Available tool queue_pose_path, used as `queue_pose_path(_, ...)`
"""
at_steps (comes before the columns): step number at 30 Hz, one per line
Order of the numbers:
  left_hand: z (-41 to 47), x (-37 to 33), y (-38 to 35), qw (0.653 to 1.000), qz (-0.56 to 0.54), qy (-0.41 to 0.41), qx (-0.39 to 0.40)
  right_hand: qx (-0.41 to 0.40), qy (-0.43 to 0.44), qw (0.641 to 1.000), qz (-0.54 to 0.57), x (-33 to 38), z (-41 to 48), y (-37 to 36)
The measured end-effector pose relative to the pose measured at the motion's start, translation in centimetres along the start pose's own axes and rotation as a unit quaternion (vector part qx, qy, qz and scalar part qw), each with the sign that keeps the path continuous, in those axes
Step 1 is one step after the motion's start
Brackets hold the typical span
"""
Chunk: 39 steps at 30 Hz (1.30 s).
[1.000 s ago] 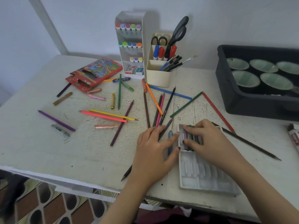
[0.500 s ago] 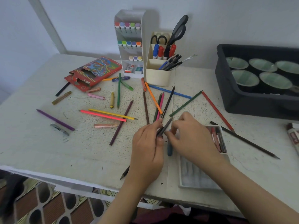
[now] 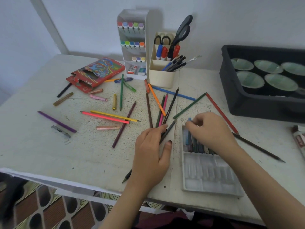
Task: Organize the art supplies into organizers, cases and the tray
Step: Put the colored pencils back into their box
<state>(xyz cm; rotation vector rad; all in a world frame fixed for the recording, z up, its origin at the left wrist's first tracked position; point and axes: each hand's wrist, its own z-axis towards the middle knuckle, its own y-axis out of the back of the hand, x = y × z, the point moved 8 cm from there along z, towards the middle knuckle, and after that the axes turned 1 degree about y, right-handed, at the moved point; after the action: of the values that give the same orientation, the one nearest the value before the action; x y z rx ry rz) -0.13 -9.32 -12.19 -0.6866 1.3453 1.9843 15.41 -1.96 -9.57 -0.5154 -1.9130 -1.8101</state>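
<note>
Two hands worked at the lower centre of the frame. Our right hand point(image 3: 212, 133) pinched a blue crayon point(image 3: 189, 120) in curled fingertips, just over the far end of the white slotted case point(image 3: 211, 179) at lower right. Our read: lined up to drop into a slot beside the crayons lying in that end. The near slots looked bare.

Our left hand point(image 3: 151, 156) lay flat with straight fingers, pressing a dark pencil point(image 3: 170, 129) just left of the case. No grip; it was probably pinning the pencil so it couldn't roll.

Around:
- Loose pencils fanned across the table point(image 3: 49, 154) mid-frame.
- Red pencil box point(image 3: 97, 71) sat open at upper left.
- Marker organizer point(image 3: 132, 43) and cream pen holder point(image 3: 160, 78) stood at top centre.
- Black tray point(image 3: 247, 103) held bowls at the right edge.

In the way:
- A long dark pencil point(image 3: 257, 147) ran out from behind our right hand.
- A red pencil point(image 3: 221, 113) lay just beyond the case.
</note>
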Motion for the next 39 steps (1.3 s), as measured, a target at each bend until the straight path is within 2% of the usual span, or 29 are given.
queue_pose_path(4, -0.1, -0.6, -0.7, 0.996, 0.072, -0.041, 0.04, 0.019, -0.002, 0.999, -0.041, -0.8, -1.0, -0.6)
queue_pose_path(8, -0.3, -0.8, -1.3, 0.991, 0.107, -0.057, 0.059, 0.004, 0.02, 0.998, -0.052, -0.4, -1.2, -0.8)
queue_pose_path(15, -0.2, -0.7, -1.2, 0.992, 0.105, -0.058, 0.047, 0.039, 0.025, 0.998, -0.034, -0.6, -1.3, -0.6)
queue_pose_path(26, -0.4, -0.7, -1.4, 0.991, 0.099, -0.072, 0.045, 0.086, -0.03, 0.996, -0.003, -1.5, -0.9, -1.6)
queue_pose_path(31, 0.2, -1.5, 0.9, 0.994, -0.065, -0.08, -0.039, 0.086, 0.009, 0.996, -0.013, -0.1, -0.3, -1.3)
queue_pose_path(33, 0.7, -0.7, 2.8, 0.983, -0.159, -0.031, -0.092, 0.081, 0.049, 0.995, -0.016, 1.6, 0.1, -1.5)
queue_pose_path(36, 1.4, 1.3, 5.6, 0.943, -0.28, 0.049, -0.172, 0.103, 0.112, 0.988, 0.004, 4.9, 0.9, -2.9)
queue_pose_path(39, 1.8, 3.6, 8.6, 0.922, -0.29, 0.104, -0.234, 0.123, 0.179, 0.976, 0.005, 8.7, 1.6, -5.1)
